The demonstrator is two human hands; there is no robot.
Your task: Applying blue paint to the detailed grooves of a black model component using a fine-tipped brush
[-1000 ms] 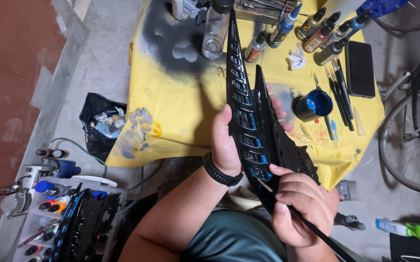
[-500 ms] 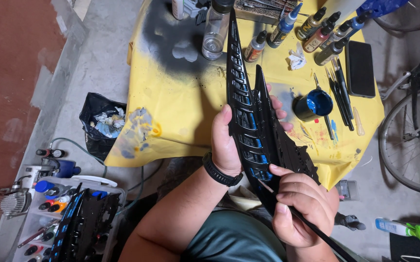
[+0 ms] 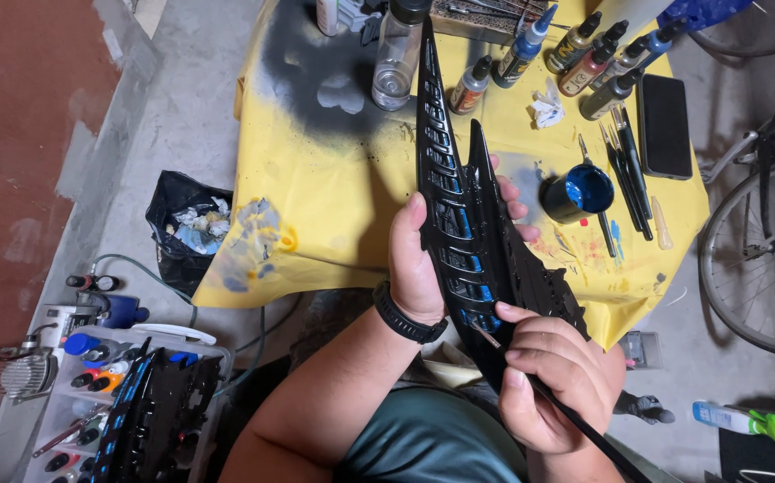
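A long black pointed plastic part (image 3: 455,206) with slotted vents, some edged in blue, stands upright over the table with the yellow cover (image 3: 334,179). My left hand (image 3: 423,259), with a black band on its wrist, grips the part from the left, fingers wrapped behind it. Lower down, my right hand (image 3: 553,385) pinches a thin black-handled paintbrush (image 3: 575,420), whose tip touches a vent near the part's lower end. A blue paint cup (image 3: 580,192) sits just to the right of the part.
Several paint bottles (image 3: 584,54), a clear bottle (image 3: 398,54), brushes (image 3: 624,170) and a black phone (image 3: 664,125) lie on the table. A bicycle wheel (image 3: 758,250) is at the right. A black bag (image 3: 186,228), an organiser tray (image 3: 92,376) and another black part (image 3: 159,416) sit on the floor at left.
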